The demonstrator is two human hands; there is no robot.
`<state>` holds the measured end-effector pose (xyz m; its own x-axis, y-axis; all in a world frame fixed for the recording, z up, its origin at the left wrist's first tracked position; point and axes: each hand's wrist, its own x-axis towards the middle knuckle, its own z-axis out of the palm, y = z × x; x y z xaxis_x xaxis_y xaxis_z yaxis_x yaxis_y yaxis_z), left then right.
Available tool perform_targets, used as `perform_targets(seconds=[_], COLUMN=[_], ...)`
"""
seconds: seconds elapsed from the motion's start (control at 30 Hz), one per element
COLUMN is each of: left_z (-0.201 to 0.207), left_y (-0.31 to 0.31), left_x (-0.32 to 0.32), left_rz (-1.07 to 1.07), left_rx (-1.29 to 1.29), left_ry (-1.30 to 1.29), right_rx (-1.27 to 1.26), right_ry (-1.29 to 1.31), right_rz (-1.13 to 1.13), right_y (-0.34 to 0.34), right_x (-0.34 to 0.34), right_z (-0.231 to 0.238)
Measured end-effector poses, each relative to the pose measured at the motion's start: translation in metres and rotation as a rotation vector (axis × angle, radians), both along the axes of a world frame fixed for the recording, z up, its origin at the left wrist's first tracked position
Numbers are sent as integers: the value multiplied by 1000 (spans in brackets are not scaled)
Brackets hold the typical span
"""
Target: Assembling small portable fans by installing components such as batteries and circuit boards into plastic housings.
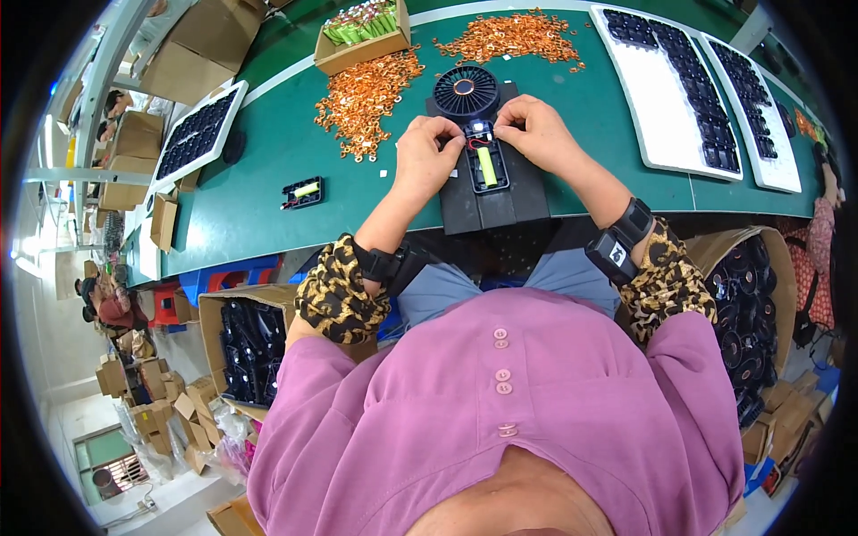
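Observation:
A small black handheld fan (466, 89) lies face up on a dark pad (500, 213), its round grille away from me. Its handle housing is uncovered and shows a yellow-green battery cell (486, 167) with thin red wires (478, 142) above it. My left hand (429, 154) is pinched at the left edge of the housing, near the wires. Opposite it, my right hand (536, 134) has thumb and fingers pressed together beside the fan's neck. Whatever either pinch holds is too small or hidden to name.
Orange rings (362, 103) lie heaped beyond the fan, beside a carton of green-wrapped cells (362, 27). A black housing with a cell (304, 192) sits left on the green table (259, 214). Foam trays (657, 107) of black parts stand right; cartons of black parts (250, 348) flank me.

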<state>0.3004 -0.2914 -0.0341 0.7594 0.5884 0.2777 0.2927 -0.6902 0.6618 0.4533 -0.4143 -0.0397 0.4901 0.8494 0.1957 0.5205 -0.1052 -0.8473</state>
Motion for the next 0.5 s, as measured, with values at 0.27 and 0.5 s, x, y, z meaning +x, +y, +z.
perform_targets(seconds=[0.27,0.5], left_z=[0,5], left_y=[-1,-1], left_x=[-2,7], left_rz=[-2,-37], left_rx=[12,54], left_ry=[-20,-25], right_rx=[7,-10], right_ry=[-68,53], right_rz=[-43,-96], right_y=[6,13], right_x=[-1,11], right_z=[-5,-13])
